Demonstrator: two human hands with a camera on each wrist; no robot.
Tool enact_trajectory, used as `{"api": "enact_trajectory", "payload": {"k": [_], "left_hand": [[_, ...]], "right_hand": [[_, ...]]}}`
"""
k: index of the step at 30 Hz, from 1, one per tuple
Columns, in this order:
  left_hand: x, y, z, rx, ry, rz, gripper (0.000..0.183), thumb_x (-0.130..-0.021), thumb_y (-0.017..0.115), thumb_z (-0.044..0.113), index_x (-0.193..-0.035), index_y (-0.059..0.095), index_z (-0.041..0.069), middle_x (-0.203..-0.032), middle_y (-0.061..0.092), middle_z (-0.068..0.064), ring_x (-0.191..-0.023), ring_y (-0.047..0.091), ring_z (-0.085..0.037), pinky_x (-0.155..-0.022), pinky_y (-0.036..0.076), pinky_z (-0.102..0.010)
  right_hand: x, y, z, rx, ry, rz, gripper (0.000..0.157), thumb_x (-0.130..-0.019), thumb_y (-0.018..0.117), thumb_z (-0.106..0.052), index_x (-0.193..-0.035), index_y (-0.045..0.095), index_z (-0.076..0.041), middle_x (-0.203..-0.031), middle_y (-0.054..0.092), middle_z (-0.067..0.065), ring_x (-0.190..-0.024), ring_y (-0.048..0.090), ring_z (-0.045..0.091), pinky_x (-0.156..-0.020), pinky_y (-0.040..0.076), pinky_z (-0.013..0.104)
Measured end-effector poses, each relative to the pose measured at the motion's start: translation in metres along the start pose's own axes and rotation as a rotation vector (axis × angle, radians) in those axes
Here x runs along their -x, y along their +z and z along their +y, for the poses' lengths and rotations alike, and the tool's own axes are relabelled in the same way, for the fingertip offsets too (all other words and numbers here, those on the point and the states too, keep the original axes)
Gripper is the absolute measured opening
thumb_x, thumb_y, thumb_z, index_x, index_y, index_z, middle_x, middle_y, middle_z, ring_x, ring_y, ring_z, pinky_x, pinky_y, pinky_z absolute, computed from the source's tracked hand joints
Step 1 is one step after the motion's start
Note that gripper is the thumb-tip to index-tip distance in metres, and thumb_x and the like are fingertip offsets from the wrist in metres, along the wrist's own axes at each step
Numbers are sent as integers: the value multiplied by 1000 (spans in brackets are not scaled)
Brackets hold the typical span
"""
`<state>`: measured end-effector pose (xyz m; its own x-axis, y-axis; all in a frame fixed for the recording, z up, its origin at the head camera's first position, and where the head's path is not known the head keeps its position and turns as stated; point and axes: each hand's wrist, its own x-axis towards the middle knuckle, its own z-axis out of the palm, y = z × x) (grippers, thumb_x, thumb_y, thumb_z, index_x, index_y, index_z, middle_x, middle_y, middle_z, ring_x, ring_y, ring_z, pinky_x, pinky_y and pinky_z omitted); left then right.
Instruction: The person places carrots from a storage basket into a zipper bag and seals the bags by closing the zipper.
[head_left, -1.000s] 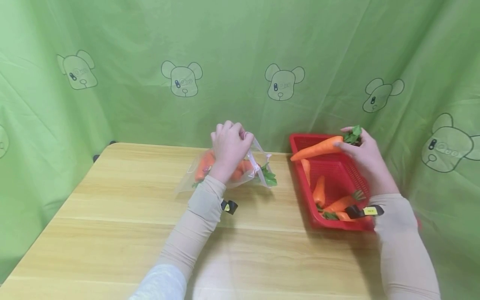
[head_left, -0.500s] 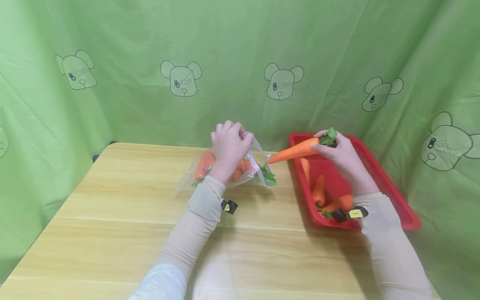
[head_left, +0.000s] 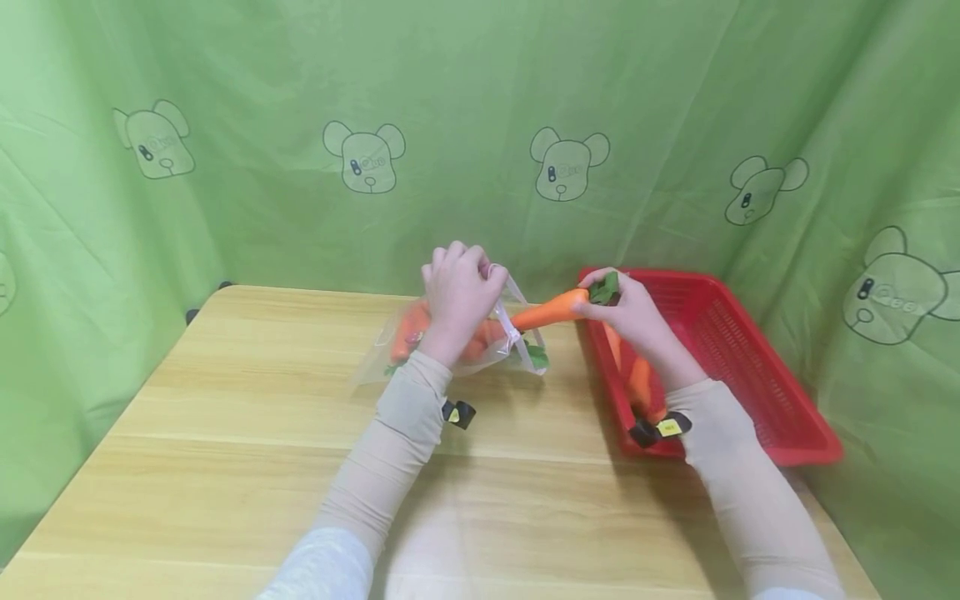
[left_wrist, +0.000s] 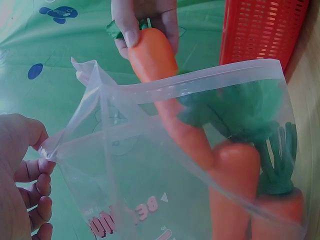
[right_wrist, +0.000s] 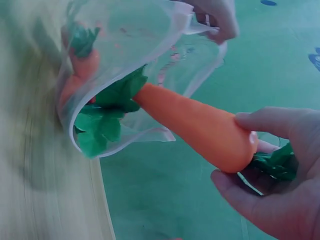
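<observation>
My left hand [head_left: 461, 287] pinches the top edge of a clear zip bag [left_wrist: 145, 185] between thumb and finger, and its mouth gapes toward the right. Inside lie several carrots [left_wrist: 235, 185] with green leafy tops. My right hand [head_left: 626, 308] grips a carrot [right_wrist: 200, 125] by its thick end, thumb on one side and fingers on the other, the leaves against the palm. In both wrist views the carrot's narrow end reaches through the bag's mouth, close by the leaves of the carrots inside.
A red plastic basket [head_left: 780, 400] stands to the right, partly under my right forearm, with a few carrots [head_left: 640, 383] along its left side. The wooden table [head_left: 225, 467] runs back to a green curtain [head_left: 465, 100] printed with bear heads.
My right hand has carried the carrot leftward from over the basket until its tip entered the bag's mouth. The left hand and the bag have stayed almost still.
</observation>
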<state>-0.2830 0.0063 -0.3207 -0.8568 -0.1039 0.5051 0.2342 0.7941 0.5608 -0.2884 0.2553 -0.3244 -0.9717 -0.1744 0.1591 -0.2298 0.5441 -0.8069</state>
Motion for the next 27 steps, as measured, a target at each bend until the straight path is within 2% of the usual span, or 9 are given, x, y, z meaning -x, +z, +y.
{"api": "enact_trajectory", "payload": {"k": [6,11,16,20,24,27], "left_hand": [[0,0,0,0,6,5,18,-83,57,32,-71,53,19,-83,51,4,-87,42,-18,-79,34,-35],[0,1,1,7,8,1,18,-84,58,31,-71,53,19,-83,51,3,-86,42,-18,-78,33,-35],[0,0,1,-2,5,-4,19,-85,58,32,-71,54,19,-84,53,3,-87,43,-18,-79,34,-35],[0,-1,1,-12,5,-11,20,-85,58,33,-72,55,18,-85,54,2,-89,44,-19,-81,35,-36],[0,-2,1,-6,5,-5,20,-85,58,33,-72,55,18,-85,53,2,-88,43,-19,-81,35,-36],[0,-2,0,0,5,4,20,-85,58,32,-71,54,18,-83,52,2,-87,43,-19,-81,35,-36]], "right_hand": [[-3,13,-7,201,-10,-6,38,-83,76,-29,-111,59,-9,-93,62,7,-72,54,14,-62,47,25],[-7,27,-13,248,-11,-25,39,-82,77,-32,-107,58,-9,-87,62,10,-62,59,17,-58,50,27],[-11,39,-16,195,9,-67,37,-83,76,-32,-107,60,-8,-88,65,11,-70,65,19,-63,53,28],[-12,42,-18,61,32,-157,38,-88,70,-31,-112,59,-3,-103,67,16,-87,69,24,-75,58,33],[-12,37,-18,-33,60,-210,44,-93,64,-33,-121,54,0,-118,63,24,-92,72,27,-81,58,39],[-12,27,-17,-11,55,-182,46,-94,61,-35,-123,53,1,-118,63,24,-91,71,23,-81,58,38]]}}
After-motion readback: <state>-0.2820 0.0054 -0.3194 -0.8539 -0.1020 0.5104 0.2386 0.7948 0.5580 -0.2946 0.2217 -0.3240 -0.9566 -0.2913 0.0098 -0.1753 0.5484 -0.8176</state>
